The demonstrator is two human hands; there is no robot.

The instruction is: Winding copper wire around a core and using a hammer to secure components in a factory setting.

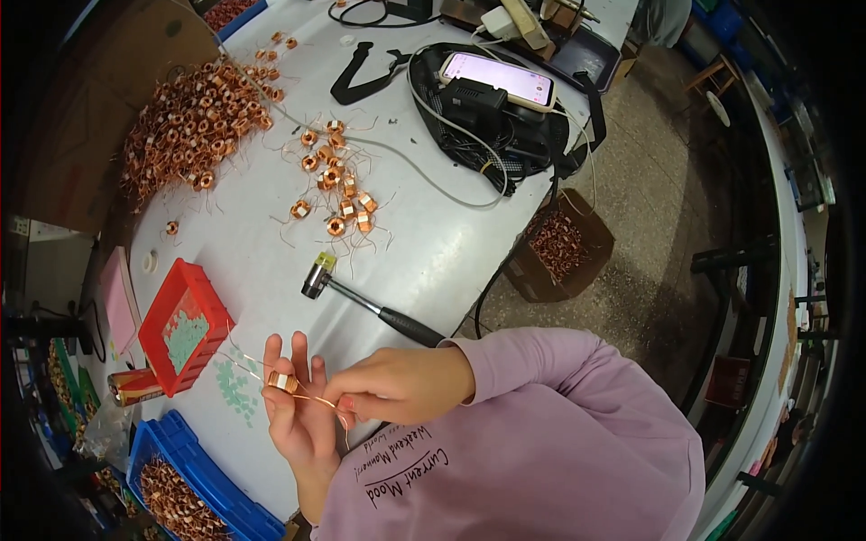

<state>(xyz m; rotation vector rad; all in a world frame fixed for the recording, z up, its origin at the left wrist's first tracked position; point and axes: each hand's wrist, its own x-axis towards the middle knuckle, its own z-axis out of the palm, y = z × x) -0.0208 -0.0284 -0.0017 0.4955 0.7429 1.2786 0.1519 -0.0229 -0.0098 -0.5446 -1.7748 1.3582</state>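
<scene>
Between the thumb and fingers of my left hand (302, 419) is a small copper coil (282, 382) with a pale band and long wire leads. My right hand (397, 383) pinches the copper wire leads (317, 400) on the coil's right side. Other leads stick out from the coil toward the red bin (223, 335). Small pale green pieces (236, 388) lie scattered on the table just left of my left hand, and more of them are in the red bin. A hammer (365, 300) with a black grip lies beyond my right hand.
Loose coils (336, 180) lie mid-table; a large heap of coils (194, 126) is at the far left. A blue bin (212, 487) of coils stands near left. A phone (498, 79) rests on a black bag with cables. On the floor is a cardboard box (591, 236) of copper-coloured parts.
</scene>
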